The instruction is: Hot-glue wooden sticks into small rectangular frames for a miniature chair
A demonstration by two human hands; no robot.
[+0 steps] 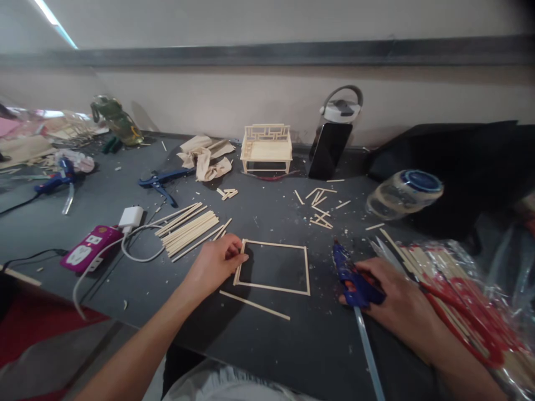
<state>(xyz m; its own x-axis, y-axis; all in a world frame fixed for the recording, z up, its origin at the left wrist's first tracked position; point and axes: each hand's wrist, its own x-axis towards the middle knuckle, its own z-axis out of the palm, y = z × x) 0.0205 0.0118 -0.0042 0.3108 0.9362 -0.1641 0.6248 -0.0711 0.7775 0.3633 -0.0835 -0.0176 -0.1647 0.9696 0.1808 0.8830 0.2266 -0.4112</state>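
Observation:
A rectangular frame of thin wooden sticks (271,288) lies flat on the dark table (259,345). At its left side my left hand (221,259) pinches the stick edge between thumb and fingers. My right hand (387,295) is wrapped round a blue glue gun (363,289), whose nozzle points away from me and whose clear glue stick trails toward the front edge. One loose stick (254,305) rests in front of the frame. Behind my left hand is a row of sticks (190,233). A small wooden bench model (266,149) stands near the wall.
A phone (330,150) leans on a bottle (343,110). A jar (403,192), red-handled scissors (463,323) and bagged sticks (468,278) lie right. Left are a purple power strip (90,248), blue cutters (161,181), crumpled paper (207,159) and another glue gun (58,177).

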